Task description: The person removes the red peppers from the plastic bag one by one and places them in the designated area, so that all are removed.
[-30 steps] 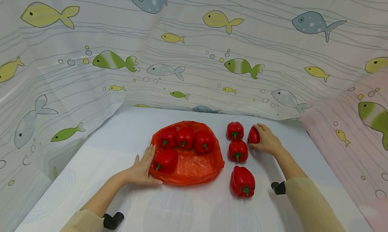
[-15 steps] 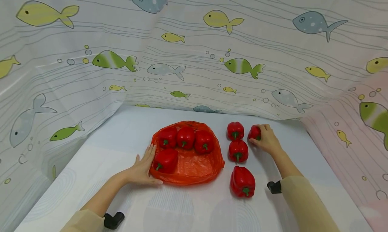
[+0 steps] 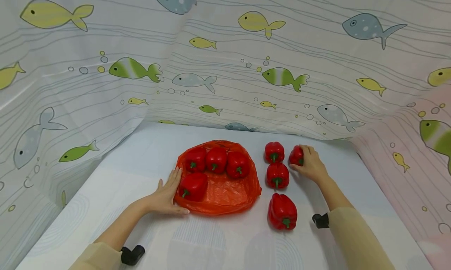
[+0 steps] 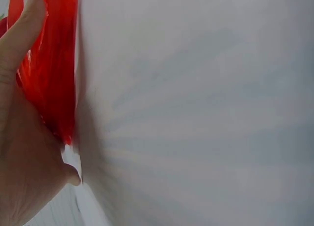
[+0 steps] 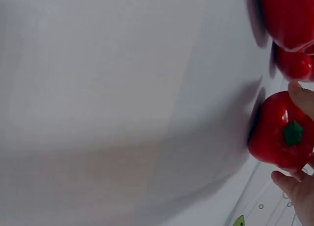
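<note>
White tabletop (image 3: pixel 148 160), glossy red peppers (image 3: pixel 295 155)

red pepper (image 3: pixel 295 156) | on side, rightmost | orange bag (image 3: pixel 226 189) | open, four peppers (image 3: pixel 216 159) inside

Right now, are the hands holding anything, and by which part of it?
The right hand grips a red bell pepper by its sides, stem uncovered; the left hand only rests against the orange bag.

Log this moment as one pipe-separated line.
left hand: rests against orange-red bag | right hand: grips far-right pepper | in bag: four peppers | on table beside bag: three peppers
</note>
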Motion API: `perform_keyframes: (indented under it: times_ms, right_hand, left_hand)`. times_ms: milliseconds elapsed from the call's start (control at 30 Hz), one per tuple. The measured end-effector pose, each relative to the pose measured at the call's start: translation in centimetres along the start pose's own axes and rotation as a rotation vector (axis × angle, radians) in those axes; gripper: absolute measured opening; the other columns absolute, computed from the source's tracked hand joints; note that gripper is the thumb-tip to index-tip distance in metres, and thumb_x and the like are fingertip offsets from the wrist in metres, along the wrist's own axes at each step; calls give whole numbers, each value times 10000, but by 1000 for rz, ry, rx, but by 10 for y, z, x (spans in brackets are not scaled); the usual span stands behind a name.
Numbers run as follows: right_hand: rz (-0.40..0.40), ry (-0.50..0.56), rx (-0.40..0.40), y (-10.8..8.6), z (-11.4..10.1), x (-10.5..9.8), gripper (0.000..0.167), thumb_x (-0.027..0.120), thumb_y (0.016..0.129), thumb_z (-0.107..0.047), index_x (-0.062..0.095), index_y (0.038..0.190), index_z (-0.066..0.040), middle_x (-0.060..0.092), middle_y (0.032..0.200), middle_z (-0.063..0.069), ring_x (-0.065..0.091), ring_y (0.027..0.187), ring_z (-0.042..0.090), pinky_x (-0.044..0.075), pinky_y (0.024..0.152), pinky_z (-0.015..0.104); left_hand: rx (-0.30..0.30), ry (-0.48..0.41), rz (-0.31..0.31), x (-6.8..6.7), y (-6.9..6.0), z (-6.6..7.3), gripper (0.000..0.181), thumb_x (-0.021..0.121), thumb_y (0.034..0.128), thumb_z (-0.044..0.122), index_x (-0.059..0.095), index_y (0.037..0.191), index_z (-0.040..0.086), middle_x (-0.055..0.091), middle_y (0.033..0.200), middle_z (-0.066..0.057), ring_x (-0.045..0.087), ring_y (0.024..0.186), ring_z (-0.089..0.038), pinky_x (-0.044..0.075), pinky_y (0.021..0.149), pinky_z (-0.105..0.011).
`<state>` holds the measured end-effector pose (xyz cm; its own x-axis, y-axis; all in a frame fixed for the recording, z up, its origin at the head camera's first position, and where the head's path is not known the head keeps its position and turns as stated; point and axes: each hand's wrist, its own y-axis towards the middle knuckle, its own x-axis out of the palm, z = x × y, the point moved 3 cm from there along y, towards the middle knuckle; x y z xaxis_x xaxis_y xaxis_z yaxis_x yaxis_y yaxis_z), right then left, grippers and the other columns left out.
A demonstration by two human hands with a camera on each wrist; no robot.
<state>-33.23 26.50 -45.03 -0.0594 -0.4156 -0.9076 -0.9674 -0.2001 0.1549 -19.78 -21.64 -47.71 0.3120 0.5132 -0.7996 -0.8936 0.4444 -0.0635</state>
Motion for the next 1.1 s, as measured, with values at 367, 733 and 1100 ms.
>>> perform_keyframes:
  times_ms: [367,733,1100]
  right_hand:
    - [97,131,-73,-12,-14,-11,1055,769,777,-320,75,1477,58,119,1503,307,13,1384,510,144,1044,711]
    - [234,183,-189,-36,-66,-29,1187,811,715,-271,-52,1499,-47,-13,1543,217,-63,1401,458,-28,1051,704]
    - [356,200,-339,-42,-88,-41,1178,911,611,-207,173,1521,-79,236,1543,136,215,1415,310,390,954,633]
  left_hand:
    - [6,0,-8,-1,1,1,1302,807,708,485,-63,1482,-97,-86,1556,-295,-109,1421,-450,-81,988,-757]
    - [6,-3,-6,0,2,-4,1304,797,704,504,-59,1483,-97,-89,1560,-286,-113,1423,-442,-90,988,-755]
    - [9,-3,-3,0,3,-3,1303,805,701,490,-55,1481,-102,-86,1555,-298,-111,1420,-451,-84,985,-759]
